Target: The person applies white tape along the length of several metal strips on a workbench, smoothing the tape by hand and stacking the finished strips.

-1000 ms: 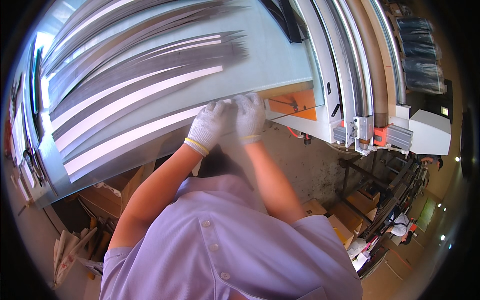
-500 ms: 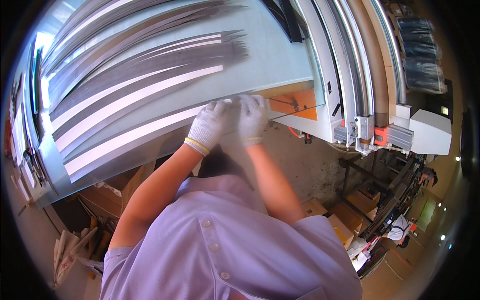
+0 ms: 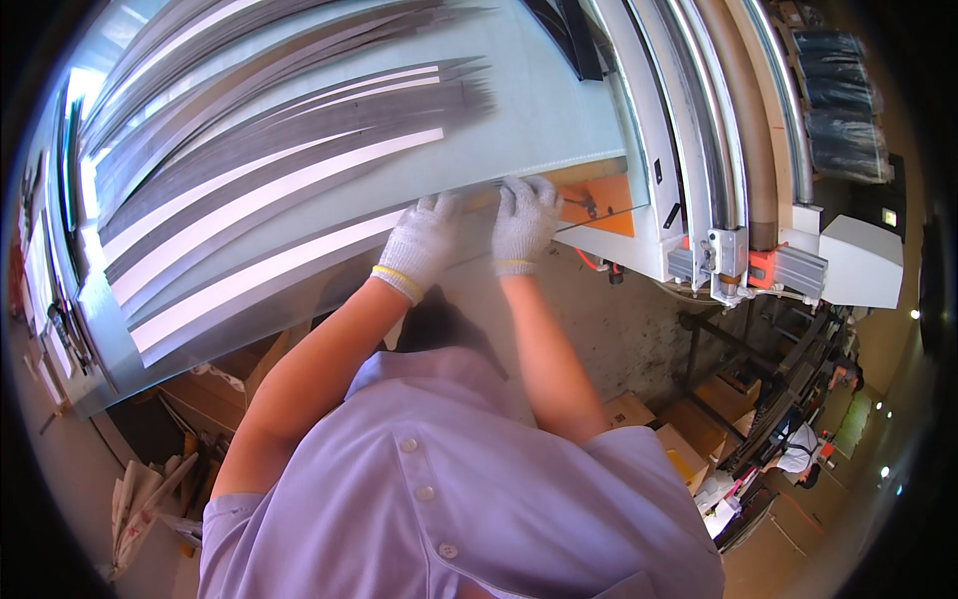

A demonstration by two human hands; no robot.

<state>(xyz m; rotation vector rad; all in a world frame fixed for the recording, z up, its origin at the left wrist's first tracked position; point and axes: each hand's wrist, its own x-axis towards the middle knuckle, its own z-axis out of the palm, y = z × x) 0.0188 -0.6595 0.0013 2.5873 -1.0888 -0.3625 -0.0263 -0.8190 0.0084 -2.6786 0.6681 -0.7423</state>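
Observation:
A long, thin strip (image 3: 269, 267) with a pale, shiny face lies along the near edge of the glass-like tabletop (image 3: 529, 115). At its right end, my left hand (image 3: 421, 242), in a white knitted glove with a yellow cuff, is closed with bent fingers over the strip. My right hand (image 3: 527, 222), gloved alike, is to the right of it at the same edge, fingers curled and pressed together. What they pinch is hidden under the glove. A thin dark line shows between the two hands. An orange panel (image 3: 609, 207) is just right of my right hand.
Several grey and pale strips (image 3: 299, 130) lie fanned over the table's left half. Black bars (image 3: 574, 45) rest at the far side. A machine frame with rollers (image 3: 723, 130) borders the right. Below are cardboard boxes (image 3: 689, 459); a person (image 3: 795, 451) is far right.
My right hand has slid to the right along the edge, widening the gap between my hands. My left hand has stayed nearly in place on the strip.

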